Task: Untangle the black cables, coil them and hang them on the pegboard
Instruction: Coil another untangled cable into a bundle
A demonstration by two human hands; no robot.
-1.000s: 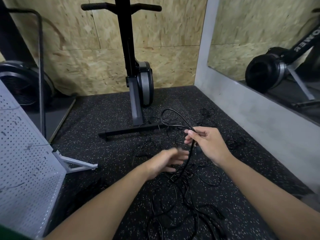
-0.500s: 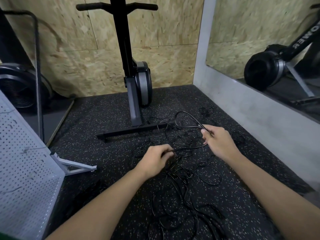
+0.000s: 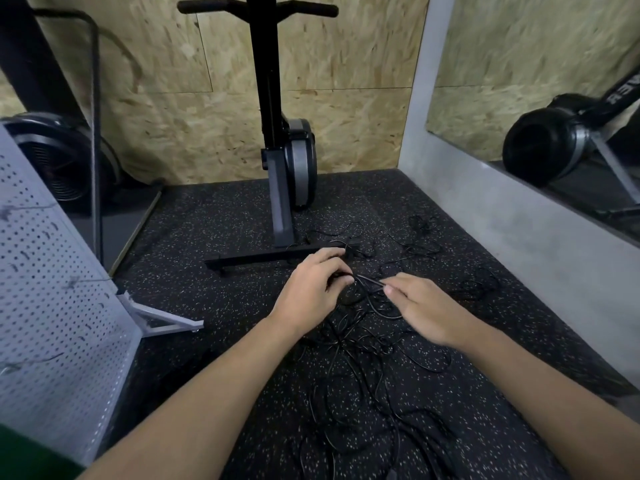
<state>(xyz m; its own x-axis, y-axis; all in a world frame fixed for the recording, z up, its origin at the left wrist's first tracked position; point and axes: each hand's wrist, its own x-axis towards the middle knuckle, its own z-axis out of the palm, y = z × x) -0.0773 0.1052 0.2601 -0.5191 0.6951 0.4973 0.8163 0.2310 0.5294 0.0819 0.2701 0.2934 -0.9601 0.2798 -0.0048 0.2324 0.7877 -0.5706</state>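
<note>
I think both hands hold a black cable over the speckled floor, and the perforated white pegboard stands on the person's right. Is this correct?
Not quite: the head view shows the pegboard on the person's left, not the right. The left hand and right hand do hold a black cable over the speckled floor.

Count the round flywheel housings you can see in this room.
3 flywheel housings: one on the upright machine at the back wall, one at far left beyond the pegboard, one at right in the wall panel, possibly a mirror reflection. More may be hidden.
</note>
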